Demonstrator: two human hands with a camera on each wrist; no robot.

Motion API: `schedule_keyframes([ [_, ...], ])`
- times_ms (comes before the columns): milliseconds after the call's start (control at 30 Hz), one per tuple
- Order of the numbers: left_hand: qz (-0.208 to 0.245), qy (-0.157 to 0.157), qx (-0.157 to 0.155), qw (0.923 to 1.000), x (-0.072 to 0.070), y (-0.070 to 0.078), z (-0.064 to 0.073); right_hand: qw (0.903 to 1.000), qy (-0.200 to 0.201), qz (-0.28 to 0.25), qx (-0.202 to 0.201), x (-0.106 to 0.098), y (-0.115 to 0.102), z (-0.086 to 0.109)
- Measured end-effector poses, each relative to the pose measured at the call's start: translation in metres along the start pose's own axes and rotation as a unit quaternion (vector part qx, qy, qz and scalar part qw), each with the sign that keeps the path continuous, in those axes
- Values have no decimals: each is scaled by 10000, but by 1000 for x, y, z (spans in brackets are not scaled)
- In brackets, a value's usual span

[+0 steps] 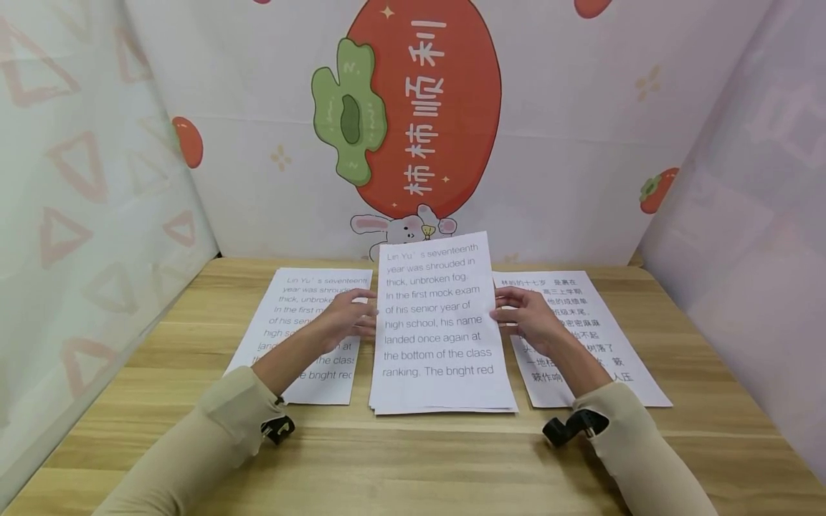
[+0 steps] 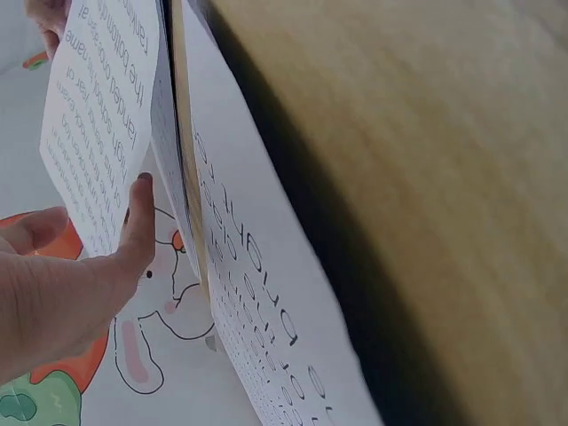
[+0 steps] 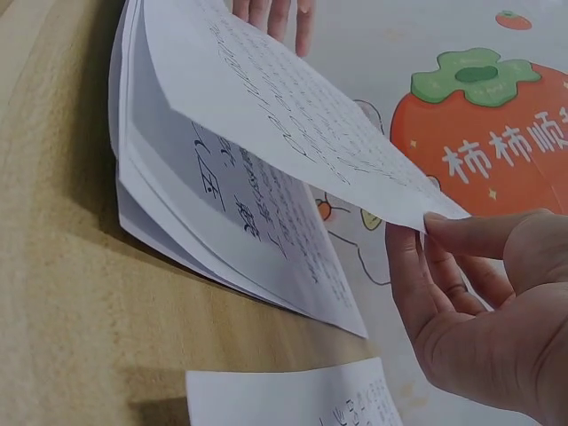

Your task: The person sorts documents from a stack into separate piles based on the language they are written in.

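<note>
A sheet of paper printed with English text is raised at a slant over the middle stack of papers. The page just beneath it carries Chinese characters. My right hand pinches the sheet's right edge between thumb and fingers, seen close in the right wrist view. At the opposite edge is my left hand, its thumb and fingers spread and fairly straight; a fingertip appears to touch the sheet's edge. Below my left forearm lies another English page, and below my right one a Chinese page.
The papers lie on a wooden table. A printed cloth with persimmons and a rabbit hangs behind it, and pale curtains flank both sides. Black wrist devices sit at both cuffs.
</note>
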State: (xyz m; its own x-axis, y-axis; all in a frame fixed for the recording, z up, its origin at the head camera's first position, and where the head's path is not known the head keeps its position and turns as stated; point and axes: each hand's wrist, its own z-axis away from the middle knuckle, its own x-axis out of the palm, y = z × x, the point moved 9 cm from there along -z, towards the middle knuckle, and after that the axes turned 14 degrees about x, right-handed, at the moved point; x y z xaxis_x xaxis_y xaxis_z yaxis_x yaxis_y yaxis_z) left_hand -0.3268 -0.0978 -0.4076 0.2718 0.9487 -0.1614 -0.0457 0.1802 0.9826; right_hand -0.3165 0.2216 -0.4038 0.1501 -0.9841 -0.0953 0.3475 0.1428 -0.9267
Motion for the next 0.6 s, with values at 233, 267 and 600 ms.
schedule_keyframes([
  [233,9,444,310,9985,-11,7,1,9997,-85,-208,59,6,4,-2],
  [267,9,456,306,9985,-11,8,1,9997,-78,-207,55,7,5,-2],
  [600,-57,429,190,9989,-9,9,1,9985,370,392,114,8,5,-1],
])
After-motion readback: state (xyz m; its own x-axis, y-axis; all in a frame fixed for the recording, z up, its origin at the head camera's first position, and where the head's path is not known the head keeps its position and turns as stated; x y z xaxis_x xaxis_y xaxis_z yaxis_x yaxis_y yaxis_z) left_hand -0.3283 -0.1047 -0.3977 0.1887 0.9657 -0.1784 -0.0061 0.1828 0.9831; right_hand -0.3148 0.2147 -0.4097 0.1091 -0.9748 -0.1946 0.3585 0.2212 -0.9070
